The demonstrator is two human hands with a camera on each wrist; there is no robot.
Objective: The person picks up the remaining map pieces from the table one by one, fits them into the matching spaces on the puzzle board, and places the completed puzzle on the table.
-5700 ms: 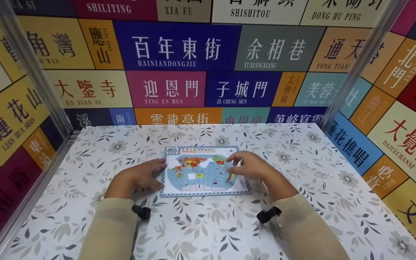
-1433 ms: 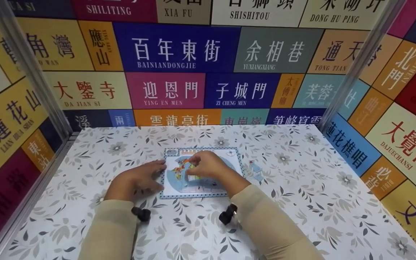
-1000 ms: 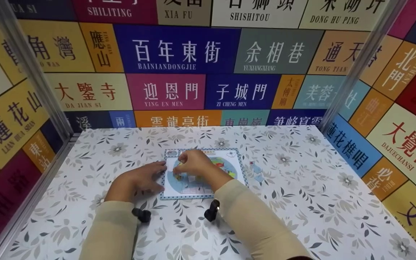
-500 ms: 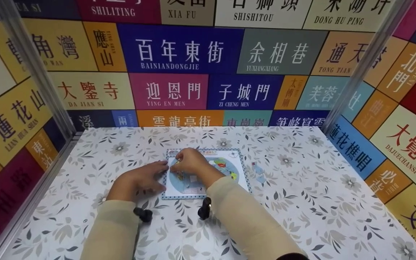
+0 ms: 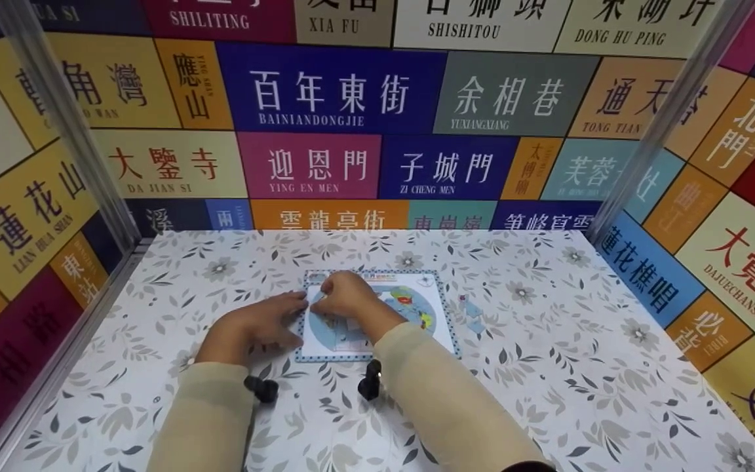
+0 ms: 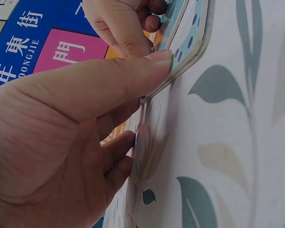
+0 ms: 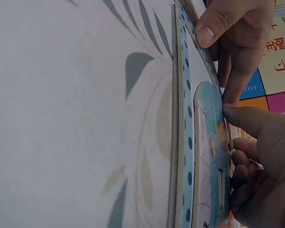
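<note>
We are in a booth-like enclosure [image 5: 738,262]: Chinese-lettered walls [image 5: 331,95] meet at shiny corner posts [image 5: 76,124] around a floral-patterned tabletop [image 5: 580,367].

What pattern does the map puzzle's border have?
Light blue border with darker blue dots; clearest in the right wrist view.

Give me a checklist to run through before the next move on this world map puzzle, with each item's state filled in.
1. Board lying flat on the table: ok.
2. Left hand touching the board's left edge: ok.
3. Right hand over the left part of the map: ok.
4. Piece seated under the right hand: cannot tell; the hand covers that spot.
5. Loose pieces all in the board: not ok; they lie on the table to the right of it.
6. Whole map in sight from the head camera: not ok; the right hand and forearm cover part of it.
</note>
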